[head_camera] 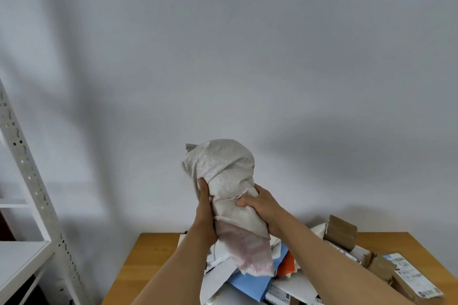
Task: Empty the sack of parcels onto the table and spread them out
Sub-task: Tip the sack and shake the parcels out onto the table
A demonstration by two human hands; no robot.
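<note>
**Holding the bunched sack above the parcel heap**

Gripping the sack [224, 188] from both sides, 2 hands keep it raised over the wooden surface [138, 262]. The left hand [205, 213] wraps its fingers round the sack's left flank, thumb pointing up. The right hand [260, 205] clenches a fold of cloth on the sack's right flank. The sack is whitish woven fabric, wadded into a lump, with a pinkish end hanging down below the hands. Directly beneath the sack lies a pile of parcels [247, 282]: white and blue mailers and an orange one. Right of the sack, brown cardboard boxes [342, 233] with labels rest on the surface. Far left of the sack stands a white metal shelf [29, 173].
</note>
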